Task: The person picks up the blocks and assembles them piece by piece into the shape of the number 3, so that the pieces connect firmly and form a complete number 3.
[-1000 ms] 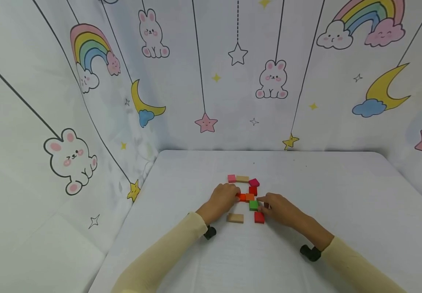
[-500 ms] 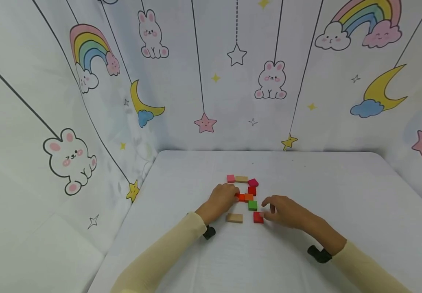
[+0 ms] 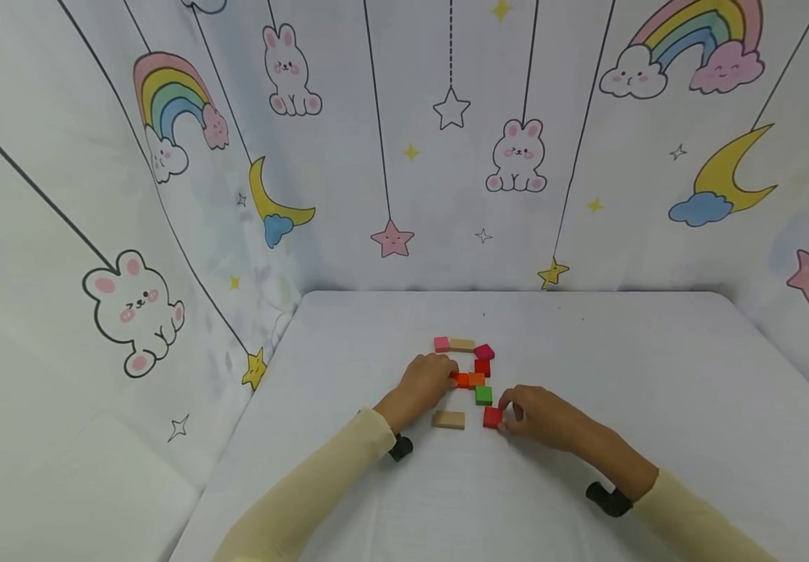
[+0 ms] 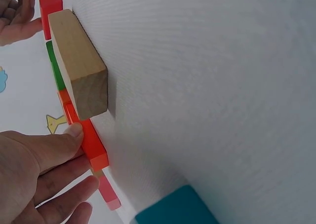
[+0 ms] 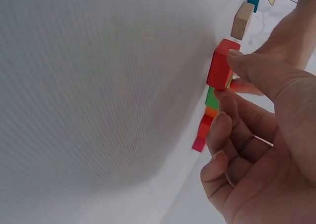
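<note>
Small coloured blocks form a bent line on the white table. My left hand [image 3: 427, 384] pinches an orange-red block [image 4: 94, 142] between thumb and fingers, beside an orange block [image 3: 477, 380]. My right hand [image 3: 543, 417] holds a red block [image 3: 492, 417] at the near end, thumb on one edge and a finger at the opposite edge, as the right wrist view shows. A green block [image 3: 484, 396] lies just beyond that block. To its left is a plain wooden block [image 3: 449, 420], untouched. A teal block [image 4: 177, 208] appears in the left wrist view; in the head view it is hidden.
Farther back lie a pink block [image 3: 441, 344], a thin wooden block [image 3: 462, 345], a magenta pentagon block [image 3: 484, 352] and another red block [image 3: 483, 368]. The white table [image 3: 622, 367] ends at a cloth backdrop [image 3: 348, 156] printed with rabbits and stars.
My right hand has left the green block's side, come nearer to me, and taken hold of the near red block. The left hand has stayed on the orange-red block.
</note>
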{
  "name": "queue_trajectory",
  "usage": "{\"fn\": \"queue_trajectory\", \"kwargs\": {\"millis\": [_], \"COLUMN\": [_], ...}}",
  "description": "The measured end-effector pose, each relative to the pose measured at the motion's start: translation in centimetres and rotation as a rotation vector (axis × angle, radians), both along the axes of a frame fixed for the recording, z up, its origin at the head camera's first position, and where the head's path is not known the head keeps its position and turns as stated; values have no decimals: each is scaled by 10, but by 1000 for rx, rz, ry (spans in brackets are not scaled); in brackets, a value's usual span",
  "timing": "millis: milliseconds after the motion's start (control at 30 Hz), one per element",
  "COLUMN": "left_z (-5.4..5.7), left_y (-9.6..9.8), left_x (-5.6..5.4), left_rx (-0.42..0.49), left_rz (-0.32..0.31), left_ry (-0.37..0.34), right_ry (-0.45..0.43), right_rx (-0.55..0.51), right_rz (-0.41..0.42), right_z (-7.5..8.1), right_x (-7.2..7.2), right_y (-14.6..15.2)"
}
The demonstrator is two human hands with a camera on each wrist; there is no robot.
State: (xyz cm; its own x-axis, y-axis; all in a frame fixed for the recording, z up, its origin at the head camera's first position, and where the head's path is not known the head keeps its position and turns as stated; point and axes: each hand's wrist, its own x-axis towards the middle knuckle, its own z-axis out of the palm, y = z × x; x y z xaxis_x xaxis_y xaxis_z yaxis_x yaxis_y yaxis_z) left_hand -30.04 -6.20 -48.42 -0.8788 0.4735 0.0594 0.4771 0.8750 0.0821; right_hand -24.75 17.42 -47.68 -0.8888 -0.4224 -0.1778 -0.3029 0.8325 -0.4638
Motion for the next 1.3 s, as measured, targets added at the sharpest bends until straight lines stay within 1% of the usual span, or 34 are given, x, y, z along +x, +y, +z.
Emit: {"fn": "queue_trajectory", "kwargs": {"millis": [100,200,467,567,733,1000,1300], "left_z": [-1,-1,-1,-2,-1,-1,1], "left_y": [-1,-1,0,-1,-1,-1,1], "left_x": [0,0,-1,0,1,1,2], "left_rx": [0,6,2,-1,0,-1,6], "left_rz": [-3,-6,-6,-5,-3,8,14], "left_ry": [2,9,15,16,14,-6,-12], "right_ry": [9,14,61,62,75,82,90], "right_rx": [-5,-10,-3,-3,-7,4,-3], "right_rz": [8,-2,-5,-18,-16,-22,-48], "right_z": [0,-1,-7,-8,-8,-6,-8], "right_x": [1,2,0,-1,0,3,2], "right_y": [-1,-3,-6,-8,-10,-12,-13]}}
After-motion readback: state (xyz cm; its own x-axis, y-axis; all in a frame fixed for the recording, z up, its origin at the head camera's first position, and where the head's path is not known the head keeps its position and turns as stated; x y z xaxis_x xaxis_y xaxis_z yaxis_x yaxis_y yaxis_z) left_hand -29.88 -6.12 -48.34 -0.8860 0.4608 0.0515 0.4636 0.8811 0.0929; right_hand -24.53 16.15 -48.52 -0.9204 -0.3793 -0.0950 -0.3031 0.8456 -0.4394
